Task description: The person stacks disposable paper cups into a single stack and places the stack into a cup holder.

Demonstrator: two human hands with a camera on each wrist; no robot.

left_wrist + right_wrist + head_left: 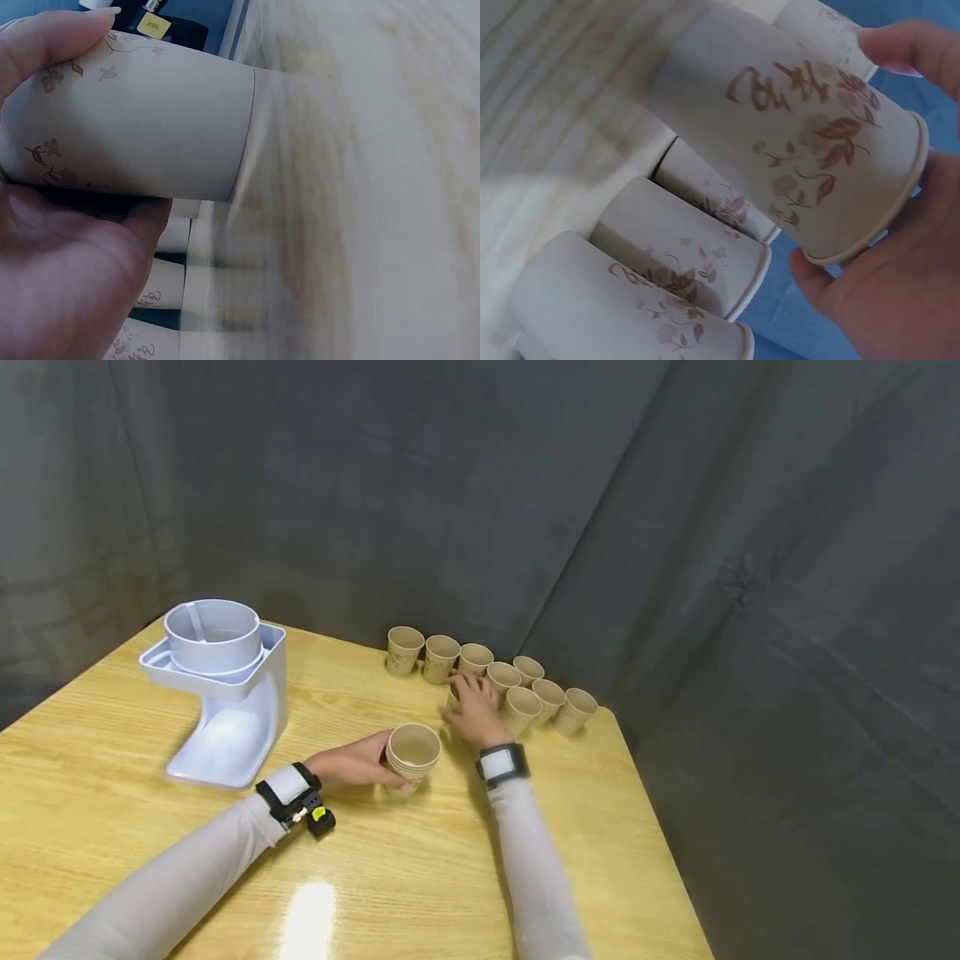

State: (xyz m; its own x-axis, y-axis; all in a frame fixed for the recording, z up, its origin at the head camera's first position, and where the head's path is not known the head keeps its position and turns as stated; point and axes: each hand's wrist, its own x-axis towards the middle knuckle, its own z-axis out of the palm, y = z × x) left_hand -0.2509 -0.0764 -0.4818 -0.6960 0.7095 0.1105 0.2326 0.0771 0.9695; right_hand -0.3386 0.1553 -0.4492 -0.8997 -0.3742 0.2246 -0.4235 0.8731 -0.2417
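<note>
A dark curtain [420,485] bounds the work area at the far side and on the right. The desk [420,877] has a yellowish wood-grain top; a bright reflection lies near its middle front. Two light sleeves [536,877] cross the near part of the desk.

A pale stand [247,747] occupies the far left. Its upper tray carries a round tub [213,652].

Eight upright cups [521,710] line the far edge toward the far right corner, grouped more than one deep at the right. The curtain is just behind them. These cups obstruct the area to the right of and beyond the right hand [474,714].

Left hand [358,762]: positioned between the stand and the cups, its grip closed round an upright stack [414,762]. Several rims show at the top of the stack. Base contact with the desk cannot be determined.

Right hand: grip holds a single cup [787,135] near its rim, thumb and fingers on opposite sides. This cup bears brown floral print and lettering, and lies at the near left of the group.

Each wrist carries a black band [501,764].
</note>
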